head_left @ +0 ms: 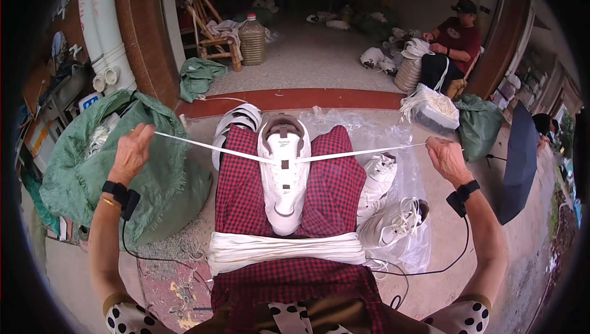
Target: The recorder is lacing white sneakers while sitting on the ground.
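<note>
A white sneaker (286,202) with a brown collar lies between my knees, its toe pointing toward me. From its tongue area a flat white shoelace (215,147) runs out to both sides, stretched nearly straight. My left hand (131,152) pinches one end over the green sack, well out to the left. Far out to the right, my right hand (447,158) is closed on the other end. Across my lap, on the red and black checked cloth (243,180), rests a bundle of white laces (286,253).
A full green woven sack (166,180) stands at left. White sneakers (393,226) lie on plastic sheeting (410,180) at right, and another shoe (236,124) sits beyond my left knee. Further off are a lace-filled tub (439,119), a dark umbrella (518,165) and a seated person (458,42).
</note>
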`<action>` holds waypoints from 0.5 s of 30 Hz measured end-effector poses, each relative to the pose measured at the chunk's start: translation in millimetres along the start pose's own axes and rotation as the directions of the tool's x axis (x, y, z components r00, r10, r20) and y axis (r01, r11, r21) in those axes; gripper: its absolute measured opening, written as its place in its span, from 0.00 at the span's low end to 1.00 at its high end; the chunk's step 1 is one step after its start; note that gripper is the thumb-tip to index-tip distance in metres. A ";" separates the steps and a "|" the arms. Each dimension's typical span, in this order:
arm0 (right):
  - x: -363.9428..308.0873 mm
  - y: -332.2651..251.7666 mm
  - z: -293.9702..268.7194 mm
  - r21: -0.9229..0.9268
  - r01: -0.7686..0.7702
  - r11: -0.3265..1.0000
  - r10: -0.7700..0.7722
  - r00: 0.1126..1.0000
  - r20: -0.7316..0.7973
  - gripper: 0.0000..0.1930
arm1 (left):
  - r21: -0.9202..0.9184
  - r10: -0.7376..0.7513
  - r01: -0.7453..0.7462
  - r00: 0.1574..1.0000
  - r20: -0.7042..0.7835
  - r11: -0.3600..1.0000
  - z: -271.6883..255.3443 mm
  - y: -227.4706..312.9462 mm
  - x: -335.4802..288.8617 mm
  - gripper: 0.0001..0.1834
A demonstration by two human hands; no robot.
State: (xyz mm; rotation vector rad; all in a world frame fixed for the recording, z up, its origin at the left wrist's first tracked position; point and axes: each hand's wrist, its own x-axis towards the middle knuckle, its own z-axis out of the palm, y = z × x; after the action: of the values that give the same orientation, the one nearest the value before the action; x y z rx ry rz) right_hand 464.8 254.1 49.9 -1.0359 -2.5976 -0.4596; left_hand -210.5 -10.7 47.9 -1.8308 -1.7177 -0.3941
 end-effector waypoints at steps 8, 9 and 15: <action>-43.2 27.1 -29.5 -0.099 -0.172 0.980 0.168 0.985 -0.048 0.05 | 0.131 -0.091 0.093 0.996 -0.020 0.987 -54.7 -52.7 -23.1 0.05; -47.1 25.8 -30.3 -0.094 -0.187 0.978 0.180 0.981 -0.075 0.05 | 0.131 -0.103 0.107 0.994 -0.042 0.986 -58.5 -56.9 -23.7 0.05; -53.9 -2.3 -22.7 -0.087 -0.338 0.937 0.272 0.864 -0.424 0.04 | 0.217 -0.217 0.254 0.959 -0.181 0.942 -79.9 -62.6 -45.1 0.06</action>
State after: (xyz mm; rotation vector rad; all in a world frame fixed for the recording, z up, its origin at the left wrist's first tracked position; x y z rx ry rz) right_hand 504.1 210.8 48.7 -1.2290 -2.0114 -0.7233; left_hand -262.9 -95.2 97.4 -1.3920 -1.7961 -0.3961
